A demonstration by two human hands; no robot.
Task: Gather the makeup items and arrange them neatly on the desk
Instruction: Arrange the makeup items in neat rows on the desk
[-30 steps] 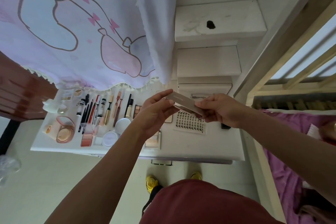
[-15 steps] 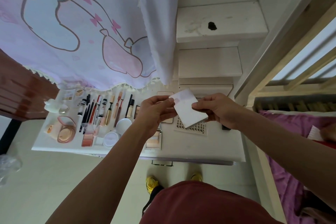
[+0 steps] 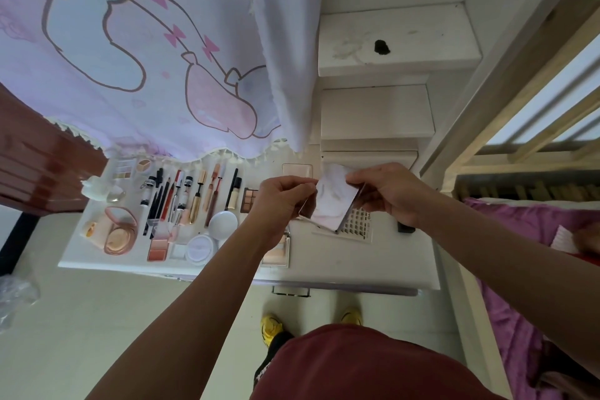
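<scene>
White desk (image 3: 341, 269) holds neat makeup rows (image 3: 181, 198) at left. Left hand (image 3: 282, 201) and right hand (image 3: 386, 195) pinch a flat marbled case (image 3: 334, 201), not yet placed.

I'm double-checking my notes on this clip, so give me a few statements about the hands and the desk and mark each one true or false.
1. The left hand and right hand hold a pale card above the desk. True.
2. The pencils lie on the desk's right side. False: they lie in a row on its left side.
3. A lash tray lies on the desk under the card. True.
4. The white jar is in the left hand. False: it stands on the desk, untouched.
5. The shoes are yellow. True.
</scene>
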